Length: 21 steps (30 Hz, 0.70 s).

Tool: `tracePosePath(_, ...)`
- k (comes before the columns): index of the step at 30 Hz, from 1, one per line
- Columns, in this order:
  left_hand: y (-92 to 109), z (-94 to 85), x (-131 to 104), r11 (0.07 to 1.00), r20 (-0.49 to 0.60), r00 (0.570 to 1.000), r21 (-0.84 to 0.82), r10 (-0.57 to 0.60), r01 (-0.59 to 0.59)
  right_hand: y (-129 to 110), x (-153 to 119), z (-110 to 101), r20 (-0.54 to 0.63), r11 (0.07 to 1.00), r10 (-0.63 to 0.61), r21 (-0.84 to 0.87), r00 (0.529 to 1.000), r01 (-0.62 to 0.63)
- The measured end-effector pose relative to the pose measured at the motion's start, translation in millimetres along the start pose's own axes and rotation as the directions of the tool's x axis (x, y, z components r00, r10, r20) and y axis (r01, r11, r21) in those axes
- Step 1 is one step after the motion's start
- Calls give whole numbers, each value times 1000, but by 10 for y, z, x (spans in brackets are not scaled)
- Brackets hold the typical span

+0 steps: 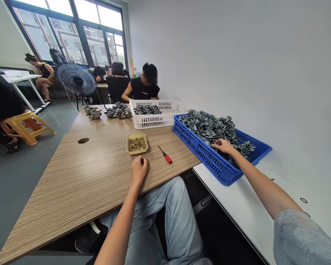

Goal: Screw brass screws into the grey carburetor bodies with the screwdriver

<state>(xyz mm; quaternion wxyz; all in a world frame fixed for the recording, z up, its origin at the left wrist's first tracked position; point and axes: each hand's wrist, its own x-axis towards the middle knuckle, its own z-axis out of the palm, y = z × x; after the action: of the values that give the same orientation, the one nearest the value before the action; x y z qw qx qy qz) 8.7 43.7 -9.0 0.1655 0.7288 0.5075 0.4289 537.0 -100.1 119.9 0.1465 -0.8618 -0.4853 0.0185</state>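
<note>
My left hand (pixel 139 169) rests on the wooden table just in front of a small tan tray (pixel 128 149) of brass-coloured screws (pixel 137 144); its fingers are curled in, and whatever they hold is hidden. My right hand (pixel 223 145) reaches over the near edge of a blue basket (pixel 204 152) heaped with grey metal parts (pixel 209 127). Its fingers are bent among the parts, and what they hold is too small to make out. A screwdriver with a red handle (pixel 167 158) lies on the table between my hands, right of the tray.
A white basket (pixel 151 121) holding dark parts stands at the table's far side, with metal assemblies (pixel 118 111) left of it. A person (pixel 145 88) sits behind it. A fan (pixel 76 79) and other people are farther back. The blue basket overlaps a white side table (pixel 245 206).
</note>
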Motion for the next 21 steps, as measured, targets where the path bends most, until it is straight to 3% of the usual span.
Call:
tracePosePath(9, 6, -4, -1, 1000, 7, 1000, 28, 2, -2, -93, 14, -63, -13, 999, 40, -22, 999, -40)
tracePosePath(15, -5, -10, 6, 1000, 19, 1000, 28, 12, -12, -361, 299, -170, -133, 989, 131, -45, 982, -138)
tracePosePath(21, 0, -21, 5, 1000, 22, 1000, 27, 4, -5, -665, 577, -22, -184, 965, 240, -62, 953, -255)
